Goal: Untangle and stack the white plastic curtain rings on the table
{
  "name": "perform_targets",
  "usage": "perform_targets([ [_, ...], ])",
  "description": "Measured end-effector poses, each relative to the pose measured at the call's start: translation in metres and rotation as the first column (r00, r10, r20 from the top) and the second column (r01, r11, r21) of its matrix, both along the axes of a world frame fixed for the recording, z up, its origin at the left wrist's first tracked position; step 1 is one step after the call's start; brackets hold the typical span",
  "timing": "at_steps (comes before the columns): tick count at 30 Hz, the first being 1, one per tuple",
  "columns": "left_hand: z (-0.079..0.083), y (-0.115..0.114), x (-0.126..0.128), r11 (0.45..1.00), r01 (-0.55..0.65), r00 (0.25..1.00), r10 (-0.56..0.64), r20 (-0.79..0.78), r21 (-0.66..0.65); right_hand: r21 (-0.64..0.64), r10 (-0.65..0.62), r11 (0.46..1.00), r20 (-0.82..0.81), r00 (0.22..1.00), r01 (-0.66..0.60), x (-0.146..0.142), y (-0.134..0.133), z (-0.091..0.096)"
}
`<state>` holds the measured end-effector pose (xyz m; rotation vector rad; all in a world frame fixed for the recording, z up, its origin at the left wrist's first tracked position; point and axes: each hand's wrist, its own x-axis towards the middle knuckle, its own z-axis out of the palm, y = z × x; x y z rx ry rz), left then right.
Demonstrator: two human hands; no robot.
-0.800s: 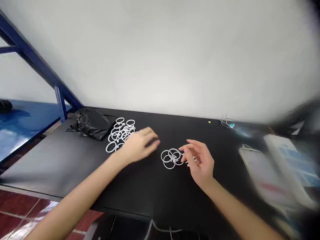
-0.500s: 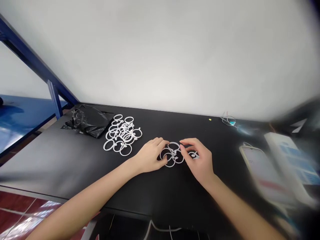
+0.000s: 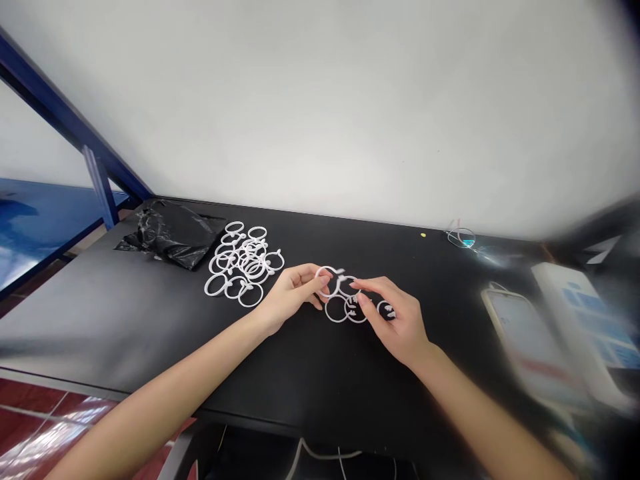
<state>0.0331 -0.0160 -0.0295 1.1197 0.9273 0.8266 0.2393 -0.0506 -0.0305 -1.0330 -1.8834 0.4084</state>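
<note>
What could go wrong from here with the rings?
1. The white ring in the left hand has a protruding tab that could snag its neighbours.
2. The loose rings below it overlap, so moving one might drag others.
3. The right hand is close beside them and might knock them; its grip is unclear.

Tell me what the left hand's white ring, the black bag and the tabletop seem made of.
White ring: probably matte plastic, evenly coloured. Black bag: likely glossy plastic film, crinkled with bright highlights. Tabletop: satin black, soft sheen; laminate or painted metal, unclear.
</note>
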Motion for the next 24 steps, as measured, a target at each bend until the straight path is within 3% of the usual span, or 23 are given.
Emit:
perform_targets([
  [8,0.001,-0.005,0.003,0.993,0.091,0.996,-0.091,0.009,-0.071,-0.018,0.097,0.995,-0.076,0.992,-0.098,-0.002,-0.007,-0.006],
  [15,0.005,-0.013,0.008,0.966,0.217,0.943,-0.171,-0.286,0.139,-0.168,0.191,0.964,-0.107,0.976,-0.207,-0.007,-0.008,-0.002],
  [19,0.008,-0.012,0.006,0.977,0.213,0.967,-0.208,-0.145,0.022,-0.271,0.182,0.942,-0.089,0.979,-0.199,-0.005,-0.006,0.001],
  [24,0.009,-0.01,0.007,0.973,0.175,0.985,-0.173,0.028,-0.153,-0.282,0.196,0.932,-0.139,0.971,-0.228,-0.007,-0.008,-0.001],
])
